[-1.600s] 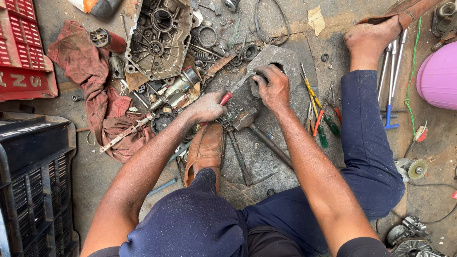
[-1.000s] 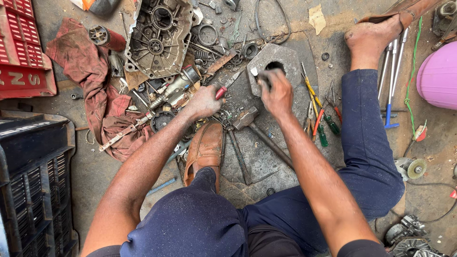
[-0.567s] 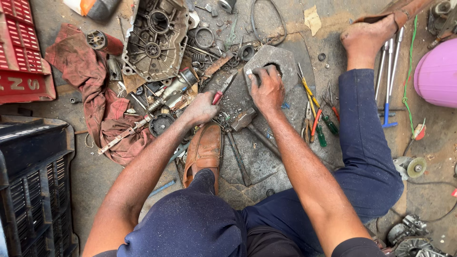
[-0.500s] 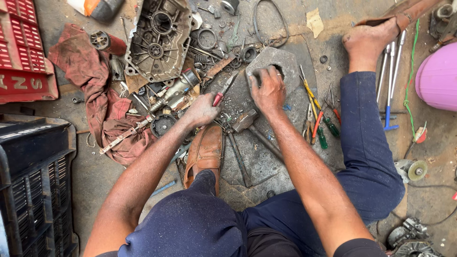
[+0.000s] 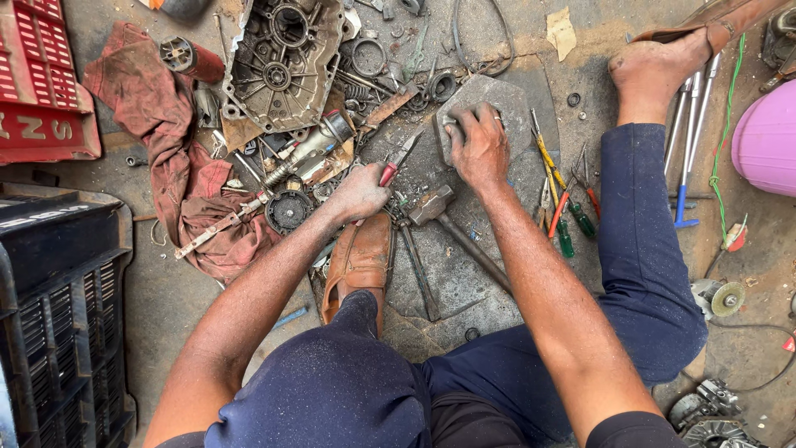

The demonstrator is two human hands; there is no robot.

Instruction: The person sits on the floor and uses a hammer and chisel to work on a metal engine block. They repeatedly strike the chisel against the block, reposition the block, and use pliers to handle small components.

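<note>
Person working a small part on a stone slab, centre frame.
Left hand [image 5: 361, 192] is gripping a red-handled screwdriver [image 5: 396, 161]; right hand [image 5: 479, 148] is pressing a metal part [image 5: 450, 123] against the slab [image 5: 514, 99]. The tip could slip and jab fingers.

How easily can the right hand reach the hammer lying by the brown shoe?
Probably yes. The right hand rests on the grey metal plate, and the hammer lies uncovered just below its wrist, with nothing between them.

Dark navy trousers [image 5: 647, 274], dusty; brown leather shoe [image 5: 361, 261]; bare forearms, bare foot [image 5: 655, 66].
</note>
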